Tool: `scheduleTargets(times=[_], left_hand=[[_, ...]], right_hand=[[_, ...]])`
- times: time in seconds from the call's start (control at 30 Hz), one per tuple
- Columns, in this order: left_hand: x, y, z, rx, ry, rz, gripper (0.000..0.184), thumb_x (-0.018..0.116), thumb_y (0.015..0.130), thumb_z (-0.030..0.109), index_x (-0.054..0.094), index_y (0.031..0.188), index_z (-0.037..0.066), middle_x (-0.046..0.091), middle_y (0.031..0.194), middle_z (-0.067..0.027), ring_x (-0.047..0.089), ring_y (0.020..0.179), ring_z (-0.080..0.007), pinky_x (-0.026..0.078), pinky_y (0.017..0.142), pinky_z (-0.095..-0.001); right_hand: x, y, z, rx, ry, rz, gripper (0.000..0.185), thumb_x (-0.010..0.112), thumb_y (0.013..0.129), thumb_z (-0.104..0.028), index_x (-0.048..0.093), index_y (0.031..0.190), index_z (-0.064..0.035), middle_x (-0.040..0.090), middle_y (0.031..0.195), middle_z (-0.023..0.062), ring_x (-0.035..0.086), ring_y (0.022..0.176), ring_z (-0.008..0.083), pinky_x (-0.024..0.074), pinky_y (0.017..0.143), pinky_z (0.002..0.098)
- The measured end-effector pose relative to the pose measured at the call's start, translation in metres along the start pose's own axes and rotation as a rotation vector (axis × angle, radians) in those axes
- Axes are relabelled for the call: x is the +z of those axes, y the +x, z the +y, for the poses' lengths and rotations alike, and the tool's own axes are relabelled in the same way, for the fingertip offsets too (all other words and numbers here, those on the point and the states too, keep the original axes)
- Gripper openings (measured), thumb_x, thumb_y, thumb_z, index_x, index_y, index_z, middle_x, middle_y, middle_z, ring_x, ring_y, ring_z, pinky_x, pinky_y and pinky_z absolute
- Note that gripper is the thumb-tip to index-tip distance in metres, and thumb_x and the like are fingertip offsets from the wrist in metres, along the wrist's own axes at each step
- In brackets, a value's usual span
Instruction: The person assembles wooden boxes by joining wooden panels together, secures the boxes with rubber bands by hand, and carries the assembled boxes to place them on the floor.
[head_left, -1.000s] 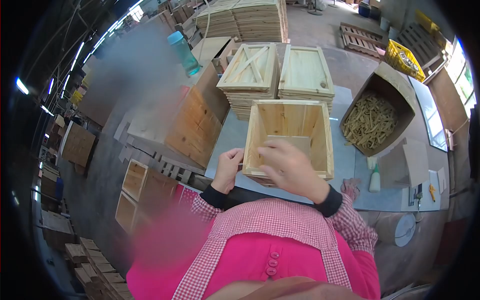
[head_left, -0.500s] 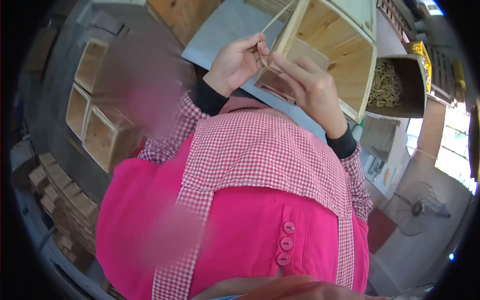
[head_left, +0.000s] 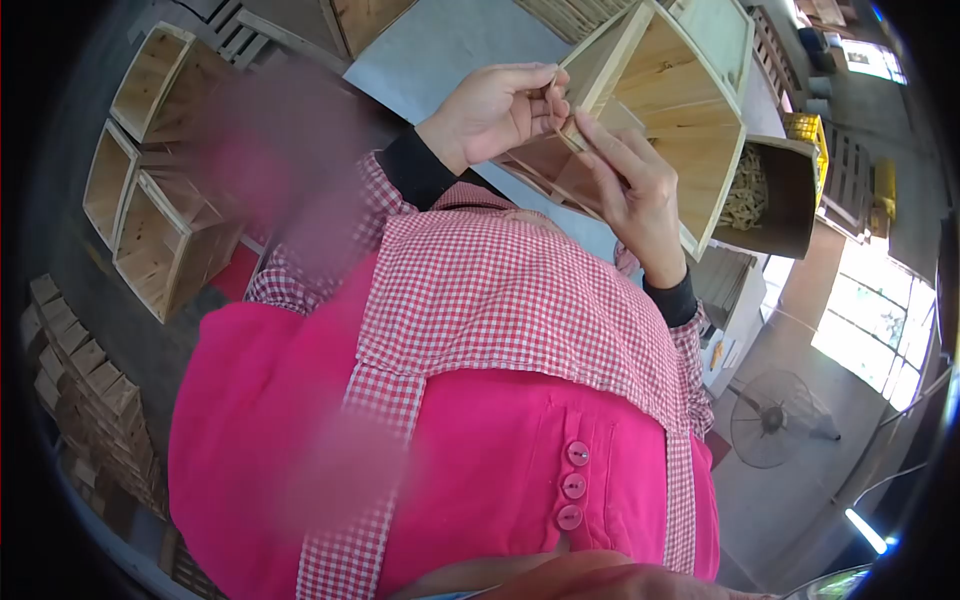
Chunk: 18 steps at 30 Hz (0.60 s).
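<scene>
A pale wooden box (head_left: 690, 150) with open compartments stands tilted in view before me. My left hand (head_left: 500, 115) is beside its near corner, thumb and fingers pinching a thin tan strip (head_left: 556, 88). The strip runs down from the fingertips toward the box corner, where its lower end is hard to make out. My right hand (head_left: 640, 190) has thumb and fingers closed about that corner edge. Whether the strip also lies under the right fingertips, I cannot tell.
A carton (head_left: 785, 205) of tangled pale strips and a yellow crate (head_left: 805, 130) are at right. Several wooden boxes (head_left: 160, 240) stand at left above stacked wood pieces (head_left: 95, 390). A fan (head_left: 770, 418) is at lower right. The pale tabletop (head_left: 440, 50) lies beyond my left hand.
My view has shifted, and both hands appear slightly farther right with the box. The long strip end that rose above my left hand no longer shows. Right fingertips now sit on the box corner.
</scene>
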<state>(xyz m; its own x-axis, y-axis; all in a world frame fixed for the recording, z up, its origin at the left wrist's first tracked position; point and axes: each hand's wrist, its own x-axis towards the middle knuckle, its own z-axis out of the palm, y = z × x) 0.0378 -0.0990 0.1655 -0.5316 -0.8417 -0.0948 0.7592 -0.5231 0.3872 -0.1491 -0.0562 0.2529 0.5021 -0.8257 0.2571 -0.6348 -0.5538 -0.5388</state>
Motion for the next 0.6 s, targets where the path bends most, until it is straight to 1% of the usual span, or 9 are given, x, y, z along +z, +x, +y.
scheduleTargets(times=[0.1, 0.13, 0.23, 0.27, 0.33, 0.37, 0.43, 0.5, 0.6], left_hand=[[0.003, 0.012, 0.011, -0.077, -0.021, -0.049, 0.024, 0.054, 0.097, 0.024, 0.057, 0.103, 0.000, 0.058, 0.082, -0.0010, 0.056, 0.072, -0.0108, 0.050, 0.075, -0.0240], [0.005, 0.024, 0.018, -0.059, -0.004, -0.074, 0.024, 0.054, 0.097, 0.024, 0.057, 0.103, 0.000, 0.058, 0.082, -0.0010, 0.056, 0.072, -0.0108, 0.050, 0.075, -0.0240], [0.004, 0.063, 0.037, -0.329, 0.014, -0.058, 0.031, 0.059, 0.094, 0.028, 0.057, 0.103, -0.001, 0.058, 0.078, -0.0004, 0.053, 0.064, -0.0100, 0.049, 0.065, -0.0218], [0.006, 0.081, 0.045, -0.319, 0.022, -0.069, 0.031, 0.059, 0.094, 0.028, 0.057, 0.103, -0.001, 0.058, 0.078, -0.0004, 0.053, 0.064, -0.0100, 0.049, 0.065, -0.0218], [0.012, 0.124, 0.058, -0.366, 0.054, 0.056, 0.036, 0.065, 0.089, 0.032, 0.058, 0.099, -0.001, 0.057, 0.076, 0.0005, 0.049, 0.056, -0.0073, 0.046, 0.055, -0.0189], [0.013, 0.143, 0.064, -0.363, 0.058, 0.048, 0.036, 0.065, 0.089, 0.032, 0.058, 0.099, -0.001, 0.057, 0.076, 0.0005, 0.049, 0.056, -0.0073, 0.046, 0.055, -0.0189], [0.017, 0.178, 0.075, -0.420, 0.210, 0.128, 0.032, 0.068, 0.087, 0.033, 0.059, 0.090, 0.002, 0.057, 0.073, 0.0022, 0.047, 0.053, -0.0049, 0.044, 0.052, -0.0170], [0.020, 0.193, 0.077, -0.450, 0.302, 0.160, 0.031, 0.069, 0.086, 0.034, 0.060, 0.086, 0.004, 0.056, 0.071, 0.0031, 0.046, 0.052, -0.0037, 0.043, 0.050, -0.0161], [0.022, 0.201, 0.071, -0.333, 0.599, 0.219, 0.023, 0.073, 0.082, 0.031, 0.063, 0.077, 0.010, 0.055, 0.063, 0.0055, 0.045, 0.048, -0.0041, 0.040, 0.043, -0.0187]], right_hand=[[0.000, -0.004, 0.001, 0.015, -0.030, -0.010, 0.040, 0.067, 0.081, -0.003, 0.065, 0.120, -0.0114, 0.061, 0.083, 0.0117, 0.062, 0.070, 0.0258, 0.0498, 0.063, 0.0325], [-0.001, -0.002, 0.003, 0.016, -0.048, -0.011, 0.040, 0.068, 0.080, -0.006, 0.066, 0.120, -0.0133, 0.062, 0.084, 0.0119, 0.063, 0.070, 0.0274, 0.0506, 0.062, 0.0340], [-0.001, -0.002, 0.004, -0.006, -0.027, -0.002, 0.040, 0.068, 0.080, -0.006, 0.066, 0.120, -0.0133, 0.061, 0.083, 0.0117, 0.063, 0.070, 0.0280, 0.0504, 0.062, 0.0347], [-0.001, -0.002, 0.004, -0.001, -0.008, -0.006, 0.040, 0.068, 0.080, -0.006, 0.065, 0.120, -0.0133, 0.061, 0.082, 0.0117, 0.063, 0.070, 0.0282, 0.0504, 0.062, 0.0351], [-0.001, -0.002, 0.006, -0.007, -0.018, -0.006, 0.040, 0.068, 0.081, -0.006, 0.065, 0.120, -0.0133, 0.061, 0.082, 0.0114, 0.063, 0.070, 0.0283, 0.0502, 0.061, 0.0355], [-0.001, -0.002, 0.006, -0.001, -0.017, -0.010, 0.040, 0.067, 0.081, -0.007, 0.065, 0.120, -0.0133, 0.060, 0.081, 0.0112, 0.062, 0.069, 0.0283, 0.0500, 0.061, 0.0358], [-0.003, -0.004, 0.004, 0.006, -0.025, -0.010, 0.040, 0.067, 0.081, -0.007, 0.065, 0.120, -0.0133, 0.060, 0.080, 0.0110, 0.062, 0.069, 0.0284, 0.0498, 0.060, 0.0362], [-0.003, -0.004, 0.003, 0.013, -0.024, -0.017, 0.043, 0.067, 0.080, -0.002, 0.064, 0.121, -0.0102, 0.059, 0.080, 0.0117, 0.061, 0.068, 0.0259, 0.0491, 0.062, 0.0332], [-0.004, -0.004, 0.002, 0.030, -0.023, -0.009, 0.043, 0.067, 0.079, -0.001, 0.064, 0.121, -0.0084, 0.058, 0.080, 0.0120, 0.060, 0.068, 0.0249, 0.0487, 0.063, 0.0319]])
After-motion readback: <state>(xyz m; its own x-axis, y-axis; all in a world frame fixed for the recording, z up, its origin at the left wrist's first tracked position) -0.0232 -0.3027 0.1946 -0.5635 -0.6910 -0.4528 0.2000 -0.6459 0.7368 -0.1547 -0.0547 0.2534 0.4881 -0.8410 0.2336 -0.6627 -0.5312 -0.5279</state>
